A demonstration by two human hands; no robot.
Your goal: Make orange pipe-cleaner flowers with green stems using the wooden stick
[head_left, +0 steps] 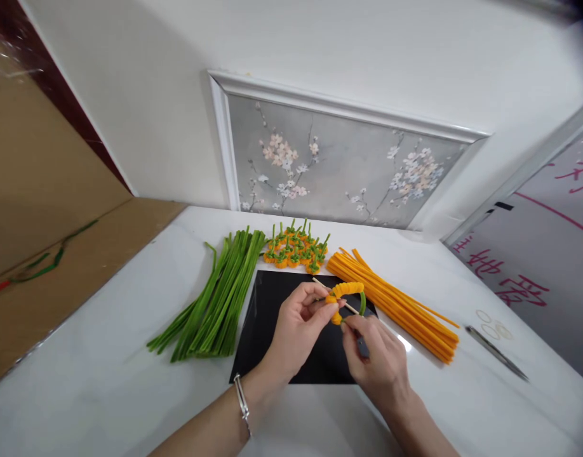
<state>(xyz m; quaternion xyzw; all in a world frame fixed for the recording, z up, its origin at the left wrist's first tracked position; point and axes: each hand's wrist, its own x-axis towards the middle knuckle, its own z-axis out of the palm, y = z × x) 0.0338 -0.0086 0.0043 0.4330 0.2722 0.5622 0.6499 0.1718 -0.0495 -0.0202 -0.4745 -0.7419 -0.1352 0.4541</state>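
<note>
Above a black mat (267, 330), my left hand (301, 324) pinches a coiled orange pipe cleaner (347, 289). A green pipe cleaner (362, 303) runs through the coil and bends in a loop on its right. My right hand (375, 352) is closed at the coil's lower end, its thumb and finger pinching the green pipe cleaner's tip. Behind the fingers a thin wooden stick (351, 309) shows, partly hidden. Something grey-blue (362, 347) appears under my right fingers; its kind is hidden.
Green pipe cleaners (220, 298) lie bundled at left, orange pipe cleaners (401, 304) at right. Several small orange-and-green pieces (294, 247) stand behind the mat. Metal tweezers (496, 353) and rubber bands (494, 327) lie far right. A wall with a framed floral panel (339, 158) bounds the white table (129, 406).
</note>
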